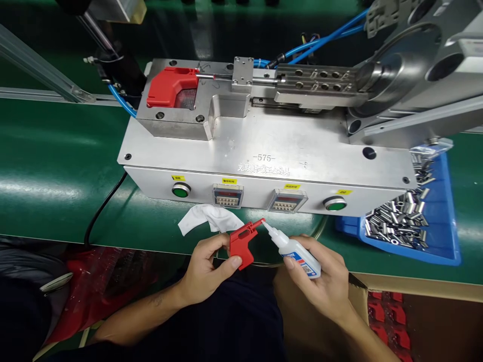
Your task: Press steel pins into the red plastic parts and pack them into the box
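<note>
1. From where I stand, the left hand (207, 266) is clamped on the red piece (241, 249), thumb on its broad lower end, seemingly so the slim tip stays free, pointing between one and two o'clock.
2. The right hand (326, 276) is closed around a white bottle (300, 257), tilted with its nozzle toward ten o'clock, probably to bring it to that tip.
3. At twelve o'clock from the red piece, a metal fixture (234, 151) stands on the green desk (56, 176). At eleven, a second red piece (166, 85) sits in its block, apparently to be kept steady before the rod (219, 77).
4. At three o'clock waits a blue bin (451, 216) of metal sleeves (400, 221), probably for easy reach; at ten lies a white cloth (209, 218).
5. I can't tell whether nozzle and tip touch. Fingers hide part of the bottle's label; the yellow stickers (229, 181) are too small to read.
6. The cardboard box (415, 285) at four o'clock is cut off.
</note>
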Demonstrator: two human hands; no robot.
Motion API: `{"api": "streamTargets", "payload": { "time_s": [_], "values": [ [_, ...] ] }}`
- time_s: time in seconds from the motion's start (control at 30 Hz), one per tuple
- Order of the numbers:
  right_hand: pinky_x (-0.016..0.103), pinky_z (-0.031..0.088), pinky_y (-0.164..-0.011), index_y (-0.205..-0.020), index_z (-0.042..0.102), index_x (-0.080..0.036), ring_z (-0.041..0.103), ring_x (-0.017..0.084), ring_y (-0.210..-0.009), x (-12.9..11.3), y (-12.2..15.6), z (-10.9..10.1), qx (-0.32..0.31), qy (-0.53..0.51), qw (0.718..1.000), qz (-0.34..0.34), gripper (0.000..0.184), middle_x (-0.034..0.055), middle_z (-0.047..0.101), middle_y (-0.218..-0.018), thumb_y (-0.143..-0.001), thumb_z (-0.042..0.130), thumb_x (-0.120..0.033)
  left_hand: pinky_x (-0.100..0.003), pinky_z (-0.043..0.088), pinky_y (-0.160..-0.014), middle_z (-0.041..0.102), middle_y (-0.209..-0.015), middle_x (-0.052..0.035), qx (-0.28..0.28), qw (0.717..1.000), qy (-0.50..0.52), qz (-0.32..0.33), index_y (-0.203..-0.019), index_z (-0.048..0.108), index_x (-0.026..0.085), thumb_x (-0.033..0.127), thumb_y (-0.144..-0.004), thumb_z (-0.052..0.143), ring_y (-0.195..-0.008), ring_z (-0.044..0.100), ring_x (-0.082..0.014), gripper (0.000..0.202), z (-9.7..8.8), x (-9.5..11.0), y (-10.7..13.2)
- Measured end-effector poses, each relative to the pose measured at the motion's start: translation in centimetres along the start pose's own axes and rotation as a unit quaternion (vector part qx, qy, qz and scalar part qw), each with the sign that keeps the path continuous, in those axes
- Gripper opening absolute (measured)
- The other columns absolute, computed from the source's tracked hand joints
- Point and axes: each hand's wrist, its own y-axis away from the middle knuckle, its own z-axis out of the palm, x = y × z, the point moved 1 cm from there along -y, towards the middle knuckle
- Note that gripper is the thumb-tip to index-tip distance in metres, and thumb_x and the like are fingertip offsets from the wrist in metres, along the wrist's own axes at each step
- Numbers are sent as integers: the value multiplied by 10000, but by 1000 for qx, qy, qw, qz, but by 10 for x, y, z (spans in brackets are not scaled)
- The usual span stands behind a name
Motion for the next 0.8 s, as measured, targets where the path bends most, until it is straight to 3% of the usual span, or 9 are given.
{"api": "streamTargets", "payload": {
  "time_s": [0.8],
  "values": [
    [259, 491, -481, -967, 677, -216, 589, 146, -497, -1, 2, -2, -3, -1, 1000, -1, 61, 11, 695, -702, -969, 633, -259, -301, 507, -709, 706, -820, -64, 8, 997, -59, 50, -892, 711, 166, 359, -993, 692, -758, 636, -201, 218, 2, 1, 2]
  ]
}}
